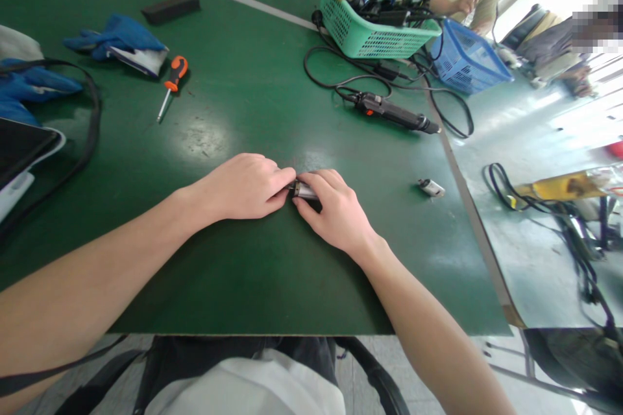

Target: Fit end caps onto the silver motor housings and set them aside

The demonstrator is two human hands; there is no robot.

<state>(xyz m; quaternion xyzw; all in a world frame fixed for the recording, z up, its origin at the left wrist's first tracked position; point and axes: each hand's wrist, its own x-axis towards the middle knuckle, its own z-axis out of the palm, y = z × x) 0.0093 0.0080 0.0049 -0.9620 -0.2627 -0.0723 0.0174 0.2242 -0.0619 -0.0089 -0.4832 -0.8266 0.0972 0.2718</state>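
Observation:
Between thumb and fingers, my right hand grips a small silver motor with a dark end, low over the green table. My left hand is closed in a pinch right at the motor's dark end; what its fingertips hold is hidden. A second small silver motor lies on the table to the right of my right hand. Farther back rests a black electric screwdriver with its cord. An orange-handled screwdriver lies beyond my left hand.
Blue gloves and a dark block lie at the back left, a black-screened device at the left edge. A green basket of tools and cables stands at the back, beside a blue basket. People sit beyond.

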